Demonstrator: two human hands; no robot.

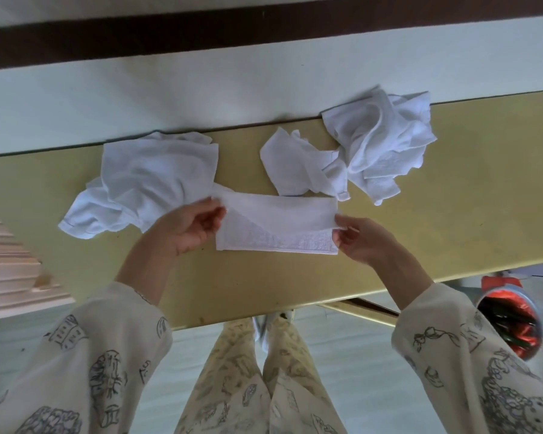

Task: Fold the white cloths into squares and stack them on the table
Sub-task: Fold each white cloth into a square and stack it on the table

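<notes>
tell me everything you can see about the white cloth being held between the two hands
The white cloth folded into a long rectangle looks like thin woven cotton with a textured band and a hemmed edge along its near side. It lies flat on the yellow-olive tabletop, long axis running left to right, with a diagonal inner layer showing through. The left hand pinches its left end and the right hand pinches its right end. Its far left corner meets the crumpled white cloth beside it.

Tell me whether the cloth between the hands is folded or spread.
Folded: the cloth lies as a layered rectangular strip on the table, not yet a square.
</notes>
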